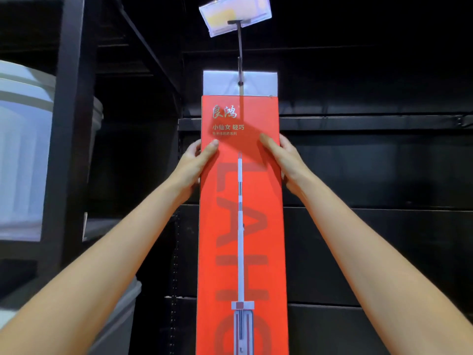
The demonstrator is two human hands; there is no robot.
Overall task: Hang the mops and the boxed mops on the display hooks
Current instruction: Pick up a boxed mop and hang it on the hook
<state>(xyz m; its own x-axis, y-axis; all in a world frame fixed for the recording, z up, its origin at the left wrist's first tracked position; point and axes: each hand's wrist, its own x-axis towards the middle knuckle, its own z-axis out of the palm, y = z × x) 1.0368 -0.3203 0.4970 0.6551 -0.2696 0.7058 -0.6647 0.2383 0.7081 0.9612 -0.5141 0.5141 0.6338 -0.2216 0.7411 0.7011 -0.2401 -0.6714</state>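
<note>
A tall red boxed mop (258, 226) with a mop picture and gold lettering stands upright in front of me. Its white top tab (261, 82) has a hole that sits on the black display hook (240, 60), whose tip pokes through. My left hand (194, 165) grips the box's left edge with the thumb on the front. My right hand (284, 160) grips the right edge the same way, at about the same height. The box's bottom runs out of view.
A clear price tag holder (235, 15) hangs at the hook's outer end above the box. Dark shelving and a black back panel (371, 162) lie behind. White plastic bins (23, 149) fill the rack on the left, with a grey bin (120, 316) lower down.
</note>
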